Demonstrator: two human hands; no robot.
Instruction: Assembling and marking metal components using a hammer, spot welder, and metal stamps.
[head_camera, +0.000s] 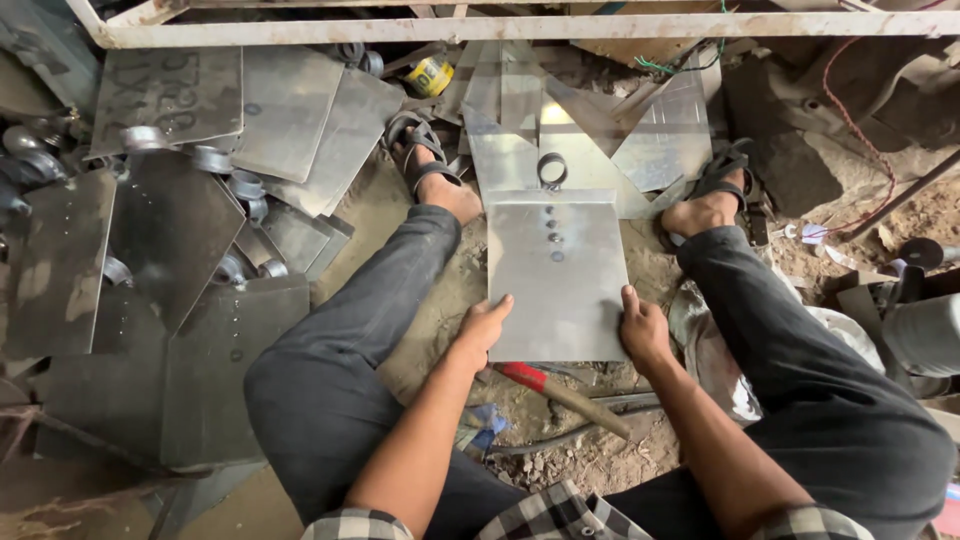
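Left hand (487, 325) gripping left edge of steel sheet (558, 275), right hand (643, 330) on right edge, fingers curled onto plate. Sheet flat on ground between feet, ring (552, 170) at 12 o'clock. I judge: keep pressure even (edges sharp), holes centred.

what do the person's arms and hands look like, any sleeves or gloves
Both hands are bare: no gloves, rings or watch show on the left hand or the right hand. The forearms are uncovered too. Checked sleeves in black and white end near the elbows, at the bottom edge of the head view.
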